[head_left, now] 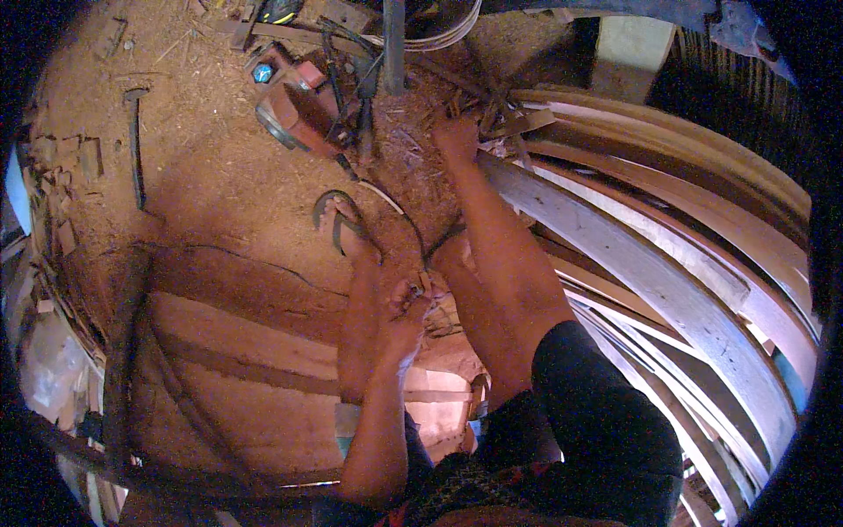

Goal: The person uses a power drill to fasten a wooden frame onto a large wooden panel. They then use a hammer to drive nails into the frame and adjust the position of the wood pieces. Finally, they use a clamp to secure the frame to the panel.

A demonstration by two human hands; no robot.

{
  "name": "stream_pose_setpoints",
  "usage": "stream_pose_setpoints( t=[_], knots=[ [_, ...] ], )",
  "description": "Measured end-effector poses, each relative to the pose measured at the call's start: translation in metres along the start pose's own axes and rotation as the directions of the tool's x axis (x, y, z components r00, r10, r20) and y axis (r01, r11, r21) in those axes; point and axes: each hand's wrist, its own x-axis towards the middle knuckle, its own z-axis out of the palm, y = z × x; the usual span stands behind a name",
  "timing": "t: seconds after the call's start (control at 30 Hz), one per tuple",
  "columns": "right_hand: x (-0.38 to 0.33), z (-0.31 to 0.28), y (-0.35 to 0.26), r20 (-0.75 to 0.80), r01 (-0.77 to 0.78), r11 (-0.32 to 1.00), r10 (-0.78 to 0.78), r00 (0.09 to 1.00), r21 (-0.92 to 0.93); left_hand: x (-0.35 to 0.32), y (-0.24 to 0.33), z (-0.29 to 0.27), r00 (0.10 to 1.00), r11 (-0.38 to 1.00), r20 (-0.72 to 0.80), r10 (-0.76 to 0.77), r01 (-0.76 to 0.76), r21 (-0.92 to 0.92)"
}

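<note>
- The left hand (407, 303) is low in the middle, between the shins. Its grip looks curled around the near end of the thin cord (383, 197).
- The right hand (456, 139) reaches up to the wood scraps (520, 125), next to the ends of the planks (645, 235). I cannot tell if its grip has anything in it.
- The cord runs from the red tool (303, 114) down to the left hand. The red tool lies on the dusty floor (211, 114), left of the pole (393, 53).
- To do this well, I think the left hand should pinch the cord firmly but not bend it hard.
- The right hand should feel about gently, as the scraps may have sharp bits.
- It is best to keep the cord slack and away from the feet.
- I count two hands, one red tool, one cord, one pole and one long dark hammer-like tool (136, 149).
- One sandal (319, 211) shows well. The planks and scraps are too many to count.
</note>
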Motion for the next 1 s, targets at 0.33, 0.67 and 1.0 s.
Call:
stream_pose_setpoints(
  t=[0.33,0.67,1.0],
  knots=[
    [0.026,0.033,0.013,0.017,0.046,0.987,-0.044,0.999,-0.156,-0.002,0.009,0.010,1.000,0.999,-0.027,0.000,0.001,0.039],
    [0.043,0.038,0.030,0.019,0.103,0.983,-0.101,0.995,-0.149,-0.001,0.010,0.006,0.999,0.999,0.048,-0.011,0.010,0.034],
    [-0.071,-0.012,0.068,-0.053,0.348,0.933,-0.344,0.937,0.088,-0.030,0.099,0.037,0.998,0.967,-0.064,-0.012,0.028,0.255]
  ],
)
